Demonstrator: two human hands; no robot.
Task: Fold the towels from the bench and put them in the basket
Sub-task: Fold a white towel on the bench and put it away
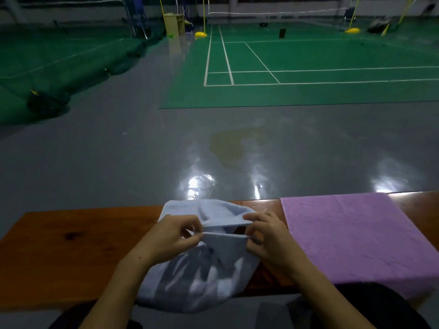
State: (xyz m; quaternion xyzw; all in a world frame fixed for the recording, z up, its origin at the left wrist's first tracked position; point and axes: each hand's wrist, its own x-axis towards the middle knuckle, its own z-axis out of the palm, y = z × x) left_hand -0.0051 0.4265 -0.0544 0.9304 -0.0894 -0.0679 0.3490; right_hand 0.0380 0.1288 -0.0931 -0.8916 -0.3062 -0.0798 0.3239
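Note:
A pale blue towel (204, 276) lies bunched on the wooden bench (71, 245), its lower part hanging over the near edge. My left hand (173, 236) pinches the left end of a raised edge of that towel. My right hand (263, 236) pinches the right end of the same edge, so the two hands hold it stretched between them just above the bench. A purple towel (351, 238) lies spread flat on the bench to the right, draping over the front edge. No basket is in view.
Beyond the bench is a shiny grey floor (118, 162) with a yellowish stain (232, 146), then a green badminton court (308, 74) with nets and yellow posts. A dark net heap (47, 103) lies at the left. My dark-clothed legs fill the bottom edge.

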